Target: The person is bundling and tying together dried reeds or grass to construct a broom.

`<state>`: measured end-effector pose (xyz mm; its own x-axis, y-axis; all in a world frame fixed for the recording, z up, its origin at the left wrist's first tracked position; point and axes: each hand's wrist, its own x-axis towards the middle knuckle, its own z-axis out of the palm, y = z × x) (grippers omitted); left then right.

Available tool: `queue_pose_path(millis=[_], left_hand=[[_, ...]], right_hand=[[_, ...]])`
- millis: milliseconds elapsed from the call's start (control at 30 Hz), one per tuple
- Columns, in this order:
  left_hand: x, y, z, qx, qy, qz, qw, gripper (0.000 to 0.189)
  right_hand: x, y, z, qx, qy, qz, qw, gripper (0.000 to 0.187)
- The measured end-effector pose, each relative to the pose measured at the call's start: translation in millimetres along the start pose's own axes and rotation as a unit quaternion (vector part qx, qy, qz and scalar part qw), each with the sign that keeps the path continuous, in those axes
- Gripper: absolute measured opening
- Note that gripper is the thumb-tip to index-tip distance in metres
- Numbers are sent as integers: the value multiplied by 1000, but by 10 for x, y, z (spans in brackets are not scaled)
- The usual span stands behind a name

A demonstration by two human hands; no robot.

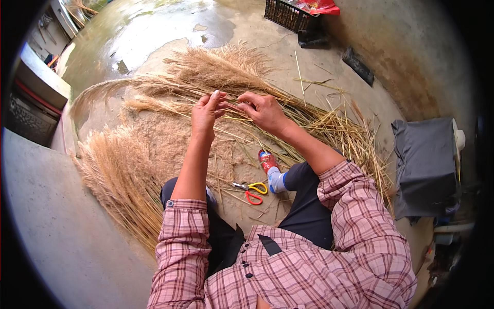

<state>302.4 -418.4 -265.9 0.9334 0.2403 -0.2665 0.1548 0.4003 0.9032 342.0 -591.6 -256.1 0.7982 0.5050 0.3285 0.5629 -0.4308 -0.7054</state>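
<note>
My left hand (pixel 208 110) grips thin plume-grass stems, whose feathery heads (pixel 112 87) droop away to the left. To its right, my right hand (pixel 264 110) has thumb and fingers closed around the same stems. Beneath and beyond both hands lies a large pile of dry grass, its fluffy plumes (pixel 220 67) at the top and its bare stalks (pixel 335 123) spreading right. Another bundle of plumes (pixel 119 166) rests on the floor at the left. Scissors with one yellow and one red handle (pixel 252 189) lie on the floor between my legs, beside a red shoe (pixel 266 160).
A black plastic crate (pixel 285 15) with a red bag (pixel 318 5) stands by the wall at the top. Dark objects (pixel 358 66) lie along that wall. A cloth-covered object (pixel 422 168) stands at right. Loose chaff (pixel 166 135) covers the floor; a concrete ledge (pixel 69 208) runs left.
</note>
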Motion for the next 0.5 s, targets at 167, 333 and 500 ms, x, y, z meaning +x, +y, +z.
queue_pose_path(millis=[167, 333, 500], left_hand=[[-23, 5, -16, 22, 10, -3, 1000, 20], [-5, -4, 18, 4, 60, -4, 998, 22], [0, 1, -50, -74, 118, -12, 990, 24]], right_hand=[[8, -62, -1, 139, -62, 131, 980, 12], [86, 159, 44, 352, -5, 280, 893, 13], [155, 673, 105, 382, 120, 277, 874, 17]])
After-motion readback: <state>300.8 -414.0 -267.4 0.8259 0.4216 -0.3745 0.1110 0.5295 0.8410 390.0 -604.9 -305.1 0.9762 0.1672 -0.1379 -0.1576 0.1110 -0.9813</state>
